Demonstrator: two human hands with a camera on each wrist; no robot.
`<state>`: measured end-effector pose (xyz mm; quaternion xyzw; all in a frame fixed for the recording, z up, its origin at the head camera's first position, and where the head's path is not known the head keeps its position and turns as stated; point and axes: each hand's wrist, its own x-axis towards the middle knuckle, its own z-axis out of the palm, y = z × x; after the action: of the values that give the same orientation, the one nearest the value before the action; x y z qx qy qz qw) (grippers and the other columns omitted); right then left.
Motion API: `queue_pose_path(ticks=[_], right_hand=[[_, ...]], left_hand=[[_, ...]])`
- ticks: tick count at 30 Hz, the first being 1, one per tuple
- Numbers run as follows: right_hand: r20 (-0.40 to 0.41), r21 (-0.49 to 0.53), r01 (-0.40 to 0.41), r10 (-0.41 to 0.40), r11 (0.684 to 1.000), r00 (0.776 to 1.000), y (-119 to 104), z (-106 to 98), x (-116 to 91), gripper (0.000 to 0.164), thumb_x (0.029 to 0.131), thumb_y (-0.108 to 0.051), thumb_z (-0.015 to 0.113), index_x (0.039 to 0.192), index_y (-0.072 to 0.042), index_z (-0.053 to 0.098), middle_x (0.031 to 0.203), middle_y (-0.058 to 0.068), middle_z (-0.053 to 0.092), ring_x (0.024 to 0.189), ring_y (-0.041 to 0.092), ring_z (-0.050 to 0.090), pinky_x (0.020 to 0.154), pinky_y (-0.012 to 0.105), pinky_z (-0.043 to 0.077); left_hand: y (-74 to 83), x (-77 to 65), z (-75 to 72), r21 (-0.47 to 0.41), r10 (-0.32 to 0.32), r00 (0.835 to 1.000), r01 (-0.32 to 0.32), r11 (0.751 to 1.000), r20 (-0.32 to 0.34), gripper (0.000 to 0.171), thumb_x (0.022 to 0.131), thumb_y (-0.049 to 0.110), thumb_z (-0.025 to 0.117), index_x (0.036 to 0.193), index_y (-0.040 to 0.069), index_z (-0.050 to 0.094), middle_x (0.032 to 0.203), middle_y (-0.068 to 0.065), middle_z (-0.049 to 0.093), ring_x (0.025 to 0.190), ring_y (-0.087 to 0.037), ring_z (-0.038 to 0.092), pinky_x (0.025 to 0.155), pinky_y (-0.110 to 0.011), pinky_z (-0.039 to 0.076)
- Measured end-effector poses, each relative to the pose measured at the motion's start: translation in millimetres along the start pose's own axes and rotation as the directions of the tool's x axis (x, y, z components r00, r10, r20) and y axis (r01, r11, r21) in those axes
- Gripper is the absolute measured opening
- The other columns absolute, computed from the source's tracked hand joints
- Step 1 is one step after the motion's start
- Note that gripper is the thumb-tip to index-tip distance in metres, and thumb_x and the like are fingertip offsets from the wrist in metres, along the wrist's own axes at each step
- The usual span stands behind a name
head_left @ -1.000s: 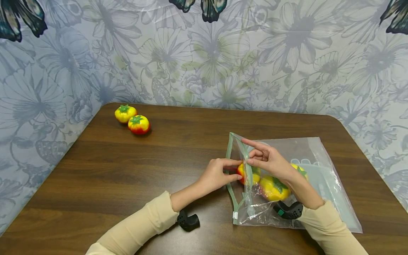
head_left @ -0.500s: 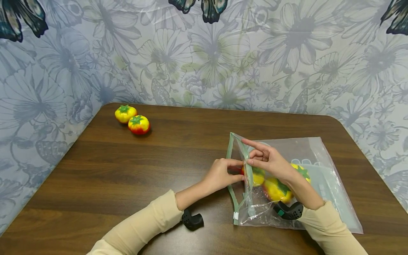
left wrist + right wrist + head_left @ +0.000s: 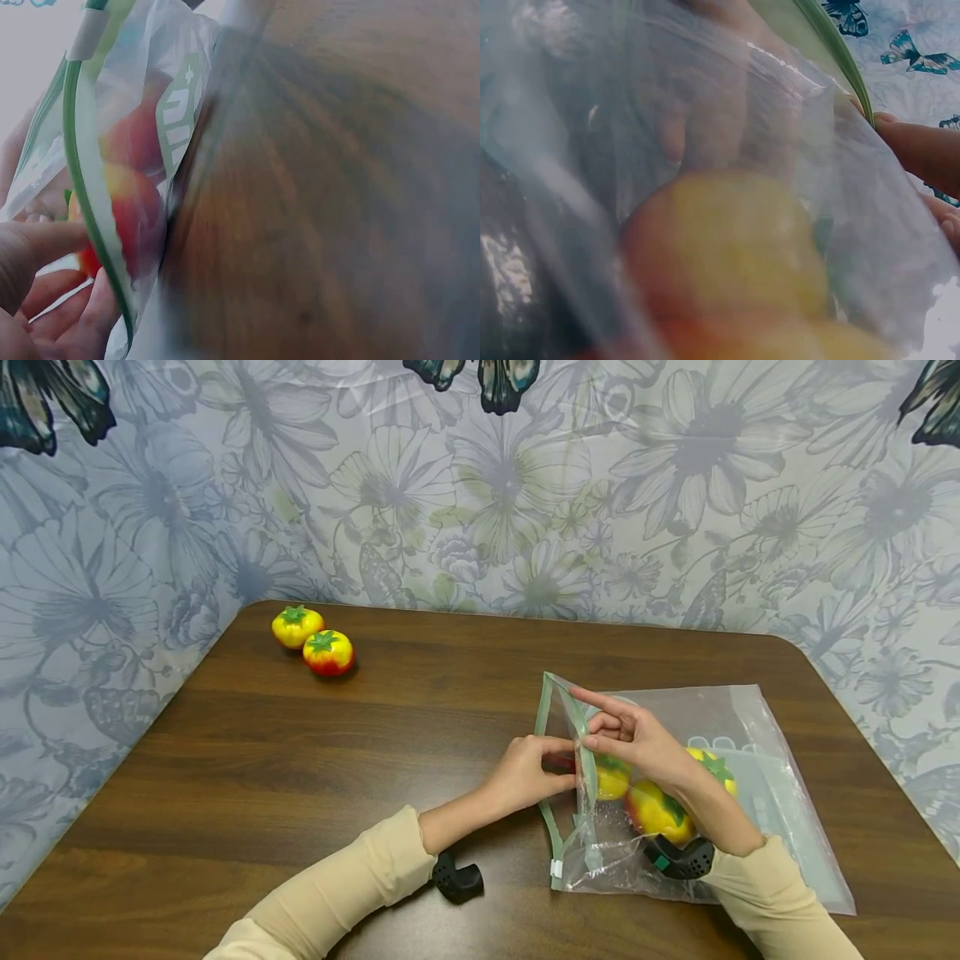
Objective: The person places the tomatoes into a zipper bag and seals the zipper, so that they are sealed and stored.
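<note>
A clear zip bag (image 3: 720, 710) with a green-edged mouth lies on the right of the table. My right hand (image 3: 641, 739) pinches the upper edge of its mouth and holds it raised. My left hand (image 3: 528, 768) is at the opening, thumb and fingers around a yellow-red toy tomato (image 3: 612, 779) just inside. In the left wrist view the thumb lies against this tomato (image 3: 135, 217), with the other fingers below it. Further in lie another toy tomato (image 3: 660, 814) and one (image 3: 712, 767) partly hidden by my right arm.
Two more toy tomatoes (image 3: 328, 653) sit side by side at the table's far left. A white slider (image 3: 557, 869) is at the near end of the bag's mouth. The brown wooden table (image 3: 405, 693) ends at a flower-patterned wall covering.
My left hand has moved slightly right, and its tomato has gone deeper into the bag. The tomatoes inside have shifted right. The right hand keeps its hold on the bag's edge.
</note>
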<state>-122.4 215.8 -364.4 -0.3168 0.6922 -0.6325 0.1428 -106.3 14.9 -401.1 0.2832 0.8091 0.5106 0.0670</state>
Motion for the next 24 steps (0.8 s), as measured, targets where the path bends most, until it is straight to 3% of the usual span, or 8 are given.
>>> queue_pose_path(ticks=[4,6,10,13,16,19,21,24], right_hand=[[0.003,0.008,-0.012,0.011,1.000,1.000,-0.5,0.1,-0.1,0.057,0.092,0.005,0.055,0.143,0.005,0.029,0.089,0.006,0.062,0.076,0.013,0.058,0.069,0.024,0.047],[0.005,0.013,-0.016,0.016,1.000,1.000,-0.9,0.2,0.0,0.058,0.092,0.005,0.054,0.144,0.005,0.029,0.089,0.006,0.062,0.077,0.013,0.058,0.070,0.024,0.047],[0.007,0.019,-0.017,0.017,1.000,1.000,-0.9,0.3,-0.1,0.058,0.092,0.004,0.055,0.144,0.004,0.029,0.090,0.006,0.062,0.081,0.015,0.060,0.072,0.024,0.048],[0.006,0.016,-0.014,0.014,1.000,1.000,-0.5,0.2,-0.5,0.058,0.092,0.004,0.055,0.144,0.003,0.029,0.090,0.007,0.062,0.082,0.015,0.061,0.071,0.024,0.048],[-0.001,0.012,-0.015,0.016,1.000,1.000,0.0,0.1,-1.2,0.058,0.091,0.004,0.056,0.144,0.003,0.030,0.090,0.007,0.062,0.081,0.015,0.060,0.071,0.024,0.048],[-0.006,0.011,-0.016,0.016,1.000,1.000,0.2,-0.2,-1.6,0.059,0.091,0.003,0.056,0.144,0.003,0.030,0.089,0.007,0.062,0.080,0.014,0.060,0.070,0.024,0.048],[-0.006,0.012,-0.015,0.015,1.000,1.000,-0.1,-0.2,-1.5,0.059,0.091,0.003,0.056,0.144,0.003,0.030,0.089,0.006,0.062,0.080,0.014,0.060,0.070,0.024,0.048],[-0.002,0.015,-0.009,0.009,1.000,1.000,-0.3,-0.1,-1.5,0.059,0.091,0.003,0.056,0.144,0.004,0.029,0.089,0.006,0.062,0.080,0.014,0.060,0.070,0.024,0.048]], left_hand=[[0.9,-2.7,-19.8,0.003,-0.026,0.996,0.025,1.000,0.082,0.050,0.080,0.011,0.076,0.126,0.003,0.058,0.123,-0.008,0.059,0.100,-0.016,0.061,0.075,-0.019,0.049],[1.6,-4.9,-37.2,0.001,-0.027,0.996,0.027,1.000,0.083,0.050,0.081,0.011,0.075,0.127,0.003,0.057,0.127,-0.010,0.056,0.103,-0.021,0.060,0.077,-0.022,0.050],[-2.7,-12.4,-79.0,0.029,-0.013,0.999,0.014,0.999,-0.035,0.044,0.082,0.009,0.074,0.123,0.003,0.060,0.122,-0.010,0.059,0.106,-0.028,0.058,0.084,-0.032,0.049],[-11.7,-21.1,-114.0,0.059,-0.024,0.984,0.035,0.998,-0.179,0.040,0.081,0.009,0.074,0.119,0.002,0.063,0.117,-0.013,0.062,0.104,-0.031,0.059,0.086,-0.039,0.048],[-23.8,-31.4,-151.7,0.131,-0.023,0.932,0.076,0.988,-0.362,0.036,0.081,0.008,0.074,0.115,0.000,0.064,0.108,-0.015,0.065,0.097,-0.030,0.062,0.082,-0.041,0.050],[-34.9,-43.0,-187.4,0.189,-0.034,0.841,0.160,0.969,-0.540,0.033,0.082,0.010,0.073,0.113,-0.002,0.065,0.104,-0.017,0.065,0.094,-0.030,0.063,0.080,-0.041,0.050],[-40.1,-50.1,-206.8,0.199,-0.061,0.779,0.233,0.952,-0.623,0.033,0.084,0.013,0.072,0.113,-0.001,0.065,0.107,-0.017,0.064,0.097,-0.030,0.061,0.082,-0.040,0.050],[-45.3,-58.3,-227.7,0.174,-0.112,0.715,0.314,0.933,-0.690,0.035,0.085,0.019,0.070,0.115,0.001,0.065,0.114,-0.016,0.062,0.106,-0.029,0.058,0.086,-0.040,0.048]])
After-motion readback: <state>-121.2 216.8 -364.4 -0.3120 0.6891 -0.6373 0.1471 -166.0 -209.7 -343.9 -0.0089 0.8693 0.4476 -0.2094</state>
